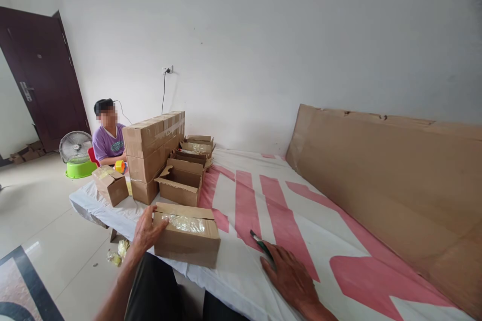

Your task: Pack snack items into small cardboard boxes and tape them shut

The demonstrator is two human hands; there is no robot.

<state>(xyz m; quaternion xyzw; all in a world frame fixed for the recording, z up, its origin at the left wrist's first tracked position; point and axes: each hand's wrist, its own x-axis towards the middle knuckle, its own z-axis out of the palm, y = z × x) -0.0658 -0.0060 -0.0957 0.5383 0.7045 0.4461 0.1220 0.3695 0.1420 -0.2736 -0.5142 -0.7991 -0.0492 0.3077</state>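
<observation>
Right hand (288, 272) palm-down, holding knife (260, 242); left (146, 230) clasping carton (188, 247).

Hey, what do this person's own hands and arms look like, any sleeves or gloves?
The left hand and right hand are ungloved, with no watch or bracelet visible. The left forearm is bare to the picture's edge, no sleeve showing; the short visible stretch of right forearm is bare too.

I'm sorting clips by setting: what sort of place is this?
Probably a plain indoor room used as a small packing workspace, given the cloth-covered table, stacked cartons and fan.
</observation>
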